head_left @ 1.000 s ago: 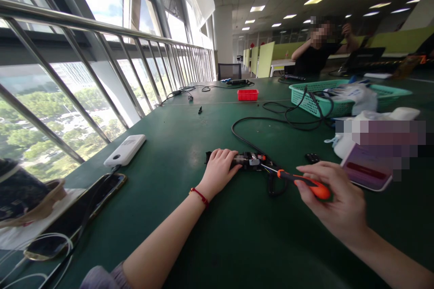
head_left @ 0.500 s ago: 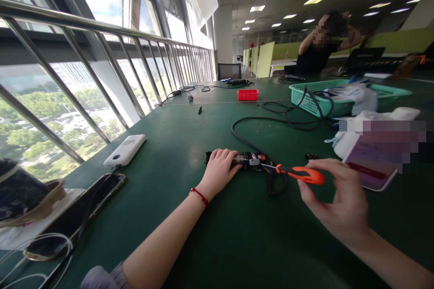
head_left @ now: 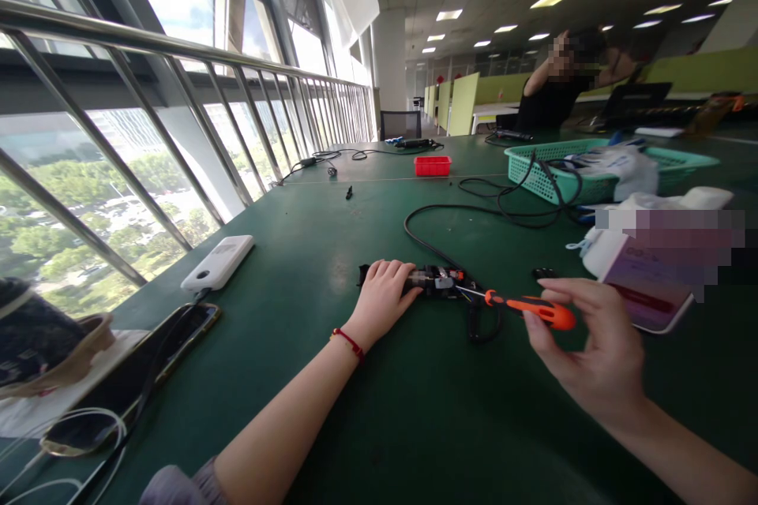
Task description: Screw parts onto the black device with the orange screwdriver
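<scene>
– What is the right hand [head_left: 598, 347] doing?
– It is pinching the driver [head_left: 521, 304] loosely by its handle, thumb on the near side, forefinger on the far side
– Which way is the driver lying?
– Its long axis is running left from the grip, the shaft pointing at the right part of the device [head_left: 444, 282]. Whether the tip is meeting a screw, nobody can tell from here
– And the device?
– It is lying on the table [head_left: 450, 426], left of the driver, its long axis running left to right, so the two are almost lining up
– Which hand is nearer to it?
– The left hand [head_left: 384, 296]: it is clasping the left part, fingers over the top. The right hand is standing apart from it, beyond the driver's length
– What is lying around them?
– A black cord [head_left: 429, 209] is looping behind the device towards the basket [head_left: 536, 177], and a lit phone [head_left: 645, 296] is leaning just behind the right hand
</scene>
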A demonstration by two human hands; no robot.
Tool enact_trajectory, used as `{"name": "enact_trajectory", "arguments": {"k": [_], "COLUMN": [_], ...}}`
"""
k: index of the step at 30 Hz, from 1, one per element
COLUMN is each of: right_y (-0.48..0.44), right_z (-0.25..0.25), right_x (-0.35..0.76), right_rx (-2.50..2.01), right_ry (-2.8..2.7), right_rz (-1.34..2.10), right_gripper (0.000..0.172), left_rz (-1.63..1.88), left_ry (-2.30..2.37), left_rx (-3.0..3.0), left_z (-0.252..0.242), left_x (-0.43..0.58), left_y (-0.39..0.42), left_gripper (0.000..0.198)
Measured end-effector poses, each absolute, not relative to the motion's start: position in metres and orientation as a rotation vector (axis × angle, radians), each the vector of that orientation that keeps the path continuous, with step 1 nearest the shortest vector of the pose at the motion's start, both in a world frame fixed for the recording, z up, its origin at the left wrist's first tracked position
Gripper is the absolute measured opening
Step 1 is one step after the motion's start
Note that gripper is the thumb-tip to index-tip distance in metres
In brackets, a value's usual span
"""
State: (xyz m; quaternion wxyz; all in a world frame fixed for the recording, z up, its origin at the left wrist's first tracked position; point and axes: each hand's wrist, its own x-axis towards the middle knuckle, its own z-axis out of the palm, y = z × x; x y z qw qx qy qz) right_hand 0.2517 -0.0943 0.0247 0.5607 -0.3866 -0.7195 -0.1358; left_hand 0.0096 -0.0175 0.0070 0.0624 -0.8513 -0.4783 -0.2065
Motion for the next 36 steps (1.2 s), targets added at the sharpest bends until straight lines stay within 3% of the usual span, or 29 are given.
{"name": "enact_trajectory", "arguments": {"k": [3,9,15,21,26,32,36], "right_y": [-0.096,-0.0927,-0.0957,-0.0934,-0.0962,-0.0933,-0.0947], "right_z": [0.0294,0.0226,0.0283,0.025,0.0285,0.0239,0.0266], "right_x": [0.2518,0.2529,0.2525,0.2533,0.2526,0.2531,0.2527], "right_rx": [-0.936,-0.881,-0.914,-0.861,-0.872,-0.841,-0.867], "right_ry": [-1.804,-1.657,-1.808,-1.666,-1.814,-1.682,-1.784], "right_rz": [-0.366,-0.31,-0.358,-0.312,-0.343,-0.284,-0.344], "right_gripper": [0.011,0.04,0.013,0.042,0.02,0.046,0.027], "left_rz": [-0.621,-0.623,-0.627,-0.618,-0.619,-0.622,-0.62], "left_ry": [-1.439,-1.448,-1.445,-1.44,-1.434,-1.435,-1.443], "left_rx": [-2.568,-2.572,-2.572,-2.564,-2.563,-2.566,-2.574], "left_z": [0.0064,0.0066,0.0068,0.0055,0.0057,0.0068,0.0075], "left_x": [0.0094,0.0099,0.0096,0.0092,0.0093,0.0101,0.0099], "left_y": [-0.0175,-0.0175,-0.0176,-0.0169,-0.0169,-0.0171,-0.0179], "left_gripper": [0.027,0.027,0.027,0.027,0.028,0.028,0.027]}}
